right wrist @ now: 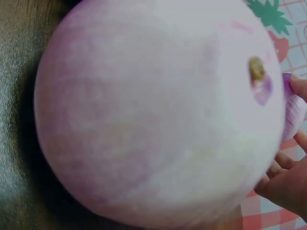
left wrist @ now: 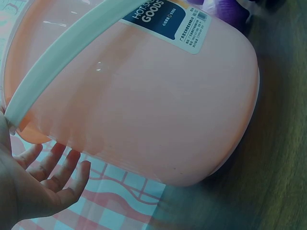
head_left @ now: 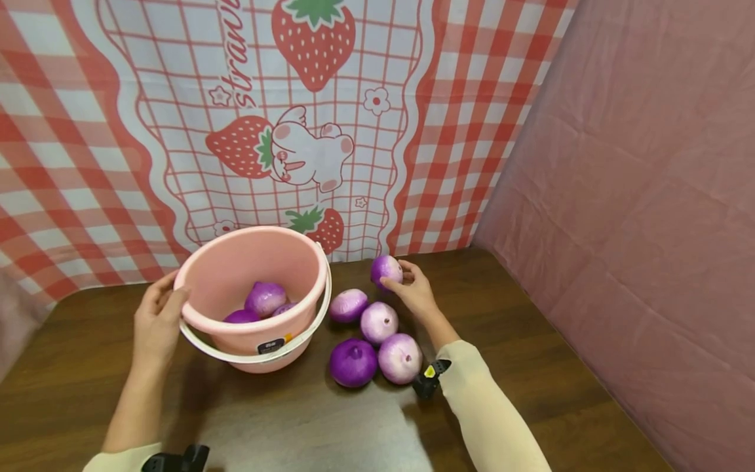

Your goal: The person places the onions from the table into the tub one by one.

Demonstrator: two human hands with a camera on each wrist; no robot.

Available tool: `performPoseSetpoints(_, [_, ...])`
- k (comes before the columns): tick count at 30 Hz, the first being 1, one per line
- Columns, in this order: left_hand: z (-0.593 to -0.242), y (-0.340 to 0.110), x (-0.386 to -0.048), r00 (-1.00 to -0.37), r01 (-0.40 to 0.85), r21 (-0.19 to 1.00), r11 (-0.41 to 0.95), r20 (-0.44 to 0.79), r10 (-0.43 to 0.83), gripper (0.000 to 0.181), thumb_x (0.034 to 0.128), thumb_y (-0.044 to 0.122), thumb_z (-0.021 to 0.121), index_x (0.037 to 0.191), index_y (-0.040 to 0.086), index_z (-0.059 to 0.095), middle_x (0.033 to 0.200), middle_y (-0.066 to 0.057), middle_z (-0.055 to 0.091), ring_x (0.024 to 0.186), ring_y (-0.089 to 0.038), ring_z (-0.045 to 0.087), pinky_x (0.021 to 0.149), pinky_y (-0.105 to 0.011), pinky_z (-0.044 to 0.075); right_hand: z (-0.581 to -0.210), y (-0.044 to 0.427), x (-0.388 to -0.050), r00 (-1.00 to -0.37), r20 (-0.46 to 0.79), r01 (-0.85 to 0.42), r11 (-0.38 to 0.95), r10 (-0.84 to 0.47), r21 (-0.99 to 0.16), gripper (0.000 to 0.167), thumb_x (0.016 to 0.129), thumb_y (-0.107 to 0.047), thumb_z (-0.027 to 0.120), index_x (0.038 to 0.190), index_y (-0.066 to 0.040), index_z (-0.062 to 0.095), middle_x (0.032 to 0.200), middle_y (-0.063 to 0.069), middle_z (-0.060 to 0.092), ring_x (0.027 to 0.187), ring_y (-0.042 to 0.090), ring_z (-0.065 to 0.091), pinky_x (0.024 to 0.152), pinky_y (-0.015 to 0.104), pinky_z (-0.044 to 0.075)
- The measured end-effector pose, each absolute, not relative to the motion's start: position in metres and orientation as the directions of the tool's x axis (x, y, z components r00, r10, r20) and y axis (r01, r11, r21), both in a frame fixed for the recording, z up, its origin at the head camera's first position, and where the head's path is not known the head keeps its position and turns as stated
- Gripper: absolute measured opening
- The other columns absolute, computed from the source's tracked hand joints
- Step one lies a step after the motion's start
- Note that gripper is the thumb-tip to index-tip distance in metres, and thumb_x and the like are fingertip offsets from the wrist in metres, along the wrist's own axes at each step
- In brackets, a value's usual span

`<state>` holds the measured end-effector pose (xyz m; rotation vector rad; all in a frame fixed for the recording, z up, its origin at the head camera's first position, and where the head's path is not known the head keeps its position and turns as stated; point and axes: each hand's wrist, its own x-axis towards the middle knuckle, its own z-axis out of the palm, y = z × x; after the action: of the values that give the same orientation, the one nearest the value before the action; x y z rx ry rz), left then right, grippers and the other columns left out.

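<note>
At the left, my left hand (head_left: 156, 314) grips the rim of a pink bucket (head_left: 248, 255), thumb over the edge and fingers outside. The bucket tilts toward me, its white handle (head_left: 236, 358) hanging across the front. Several purple onions (head_left: 265, 299) lie inside it. My right hand (head_left: 417, 292) holds a purple-and-white onion (head_left: 385, 270) between thumb and fingers at the far side of the table. In the right wrist view, a large pale onion (right wrist: 153, 115) in front hides much of that held onion (right wrist: 292, 112).
Between the bucket and my right arm, several onions (head_left: 379, 322) sit in a cluster on the dark wood table (head_left: 501, 406). A strawberry-print checked cloth (head_left: 377, 151) hangs behind the table, and a pink cloth (head_left: 637, 196) hangs along the right side.
</note>
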<state>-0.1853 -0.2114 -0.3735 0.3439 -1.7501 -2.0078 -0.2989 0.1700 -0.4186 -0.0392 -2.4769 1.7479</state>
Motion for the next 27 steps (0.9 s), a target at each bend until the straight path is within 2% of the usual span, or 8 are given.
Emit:
performPoseSetpoints(4, [-0.373,-0.211,-0.184,-0.865,0.169,0.982,-0.089,0.104,-0.491,0.021,0.0892,0.013,0.058,0.107,0.025,0.060,0.081,0.017,0.063,0.076,0.002,0.059,0.067,-0.006,0.046,-0.413,0.172,-0.296,-0.994,0.071,-0.043,0.297,0.085,-0.954,0.065,0.078,-0.026,0.075,0.134,-0.012,0.046,0.115,0.019,0.054,0.099,0.025,0.054,0.081,0.031,0.049])
performPoseSetpoints(11, [-0.373,-0.211,-0.184,-0.868,0.155,0.985,-0.072,0.102,-0.486,0.022,0.0895,0.015,0.058,0.110,0.024,0.059,0.081,0.018,0.062,0.077,0.003,0.058,0.068,-0.006,0.046,-0.404,0.175,-0.287,-0.992,0.090,-0.063,0.266,0.090,-0.962,0.065,0.080,-0.026,0.074,0.136,-0.012,0.044,0.117,0.018,0.054,0.091,0.021,0.057,0.082,0.045,0.052])
performPoseSetpoints(13, [-0.373,-0.212,-0.184,-0.868,0.154,0.986,-0.068,0.102,-0.487,0.023,0.0896,0.015,0.057,0.111,0.023,0.059,0.081,0.019,0.062,0.077,0.003,0.058,0.068,-0.006,0.046,-0.402,0.175,-0.285,-0.991,0.101,-0.074,0.265,0.089,-0.961,0.065,0.080,-0.028,0.074,0.136,-0.012,0.044,0.117,0.018,0.055,0.091,0.021,0.058,0.083,0.045,0.051])
performPoseSetpoints(19, [-0.373,-0.213,-0.187,-0.871,0.139,0.989,-0.049,0.098,-0.482,0.021,0.0905,0.015,0.056,0.108,0.027,0.057,0.079,0.021,0.062,0.076,0.005,0.058,0.067,-0.005,0.045,-0.394,0.176,-0.281,-0.991,0.101,-0.073,0.273,0.091,-0.959,0.065,0.079,-0.032,0.074,0.135,-0.018,0.045,0.118,0.014,0.056,0.092,0.020,0.057,0.080,0.034,0.052])
performPoseSetpoints(27, [-0.374,-0.212,-0.188,-0.874,0.150,0.986,-0.079,0.095,-0.476,0.022,0.0905,0.012,0.055,0.106,0.028,0.056,0.079,0.022,0.063,0.076,0.005,0.059,0.067,-0.005,0.045,-0.377,0.173,-0.271,-0.987,0.143,-0.123,0.226,0.074,-0.966,0.066,0.080,-0.029,0.074,0.136,-0.016,0.044,0.119,0.014,0.055,0.098,0.022,0.057,0.074,0.026,0.050])
